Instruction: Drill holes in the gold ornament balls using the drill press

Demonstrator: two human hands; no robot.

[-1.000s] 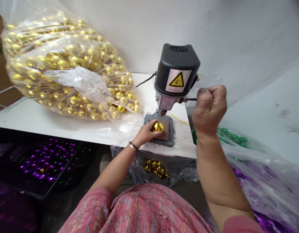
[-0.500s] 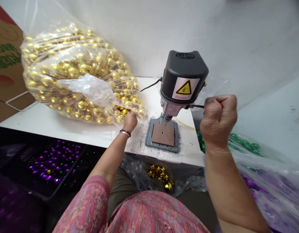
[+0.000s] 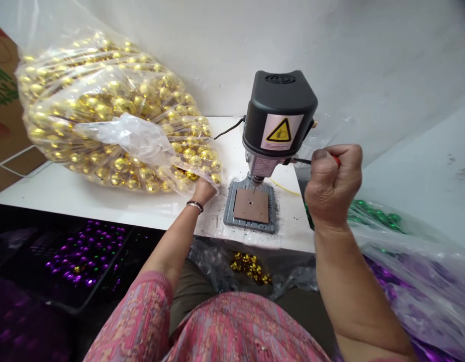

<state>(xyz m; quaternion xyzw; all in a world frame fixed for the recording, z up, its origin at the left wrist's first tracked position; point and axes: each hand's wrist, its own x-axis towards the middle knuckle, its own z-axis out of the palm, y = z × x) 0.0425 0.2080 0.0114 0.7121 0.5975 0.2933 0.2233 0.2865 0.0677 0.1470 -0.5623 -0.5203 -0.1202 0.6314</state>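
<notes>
Well, right at the middle, a small black and silver bench drill (image 3: 279, 113) on a long white table (image 3: 66, 193), with a yellow warning sign on its black top. Just right of the drill, a right hand (image 3: 332, 183) up high in a tight, fully closed fist, wrapped around a thin black lever (image 3: 302, 161) with a red tip. Just left of the drill, a left hand (image 3: 204, 192) pressed against the low corner of a big clear plastic bag (image 3: 47, 125) full of shiny gold balls (image 3: 121, 164). That hand partly hidden by the plastic, so how far open it is and what it has hold of: no way to tell.

Right under the drill, a flat grey metal base (image 3: 228, 211) with a square brown pad (image 3: 251, 205) on top and a small round hole in the pad. Around the base, little black crumbs (image 3: 285, 213) on the table, plus a thin yellow wire (image 3: 283, 187) behind it.

Below and to the left of the drill, a dark crate (image 3: 85, 251) of purple and green balls. Straight below the drill, a small heap of gold balls (image 3: 249, 266) in a clear plastic sheet. Below and to the right, green balls (image 3: 375, 213) and purple balls (image 3: 416, 281) in more clear plastic.
</notes>
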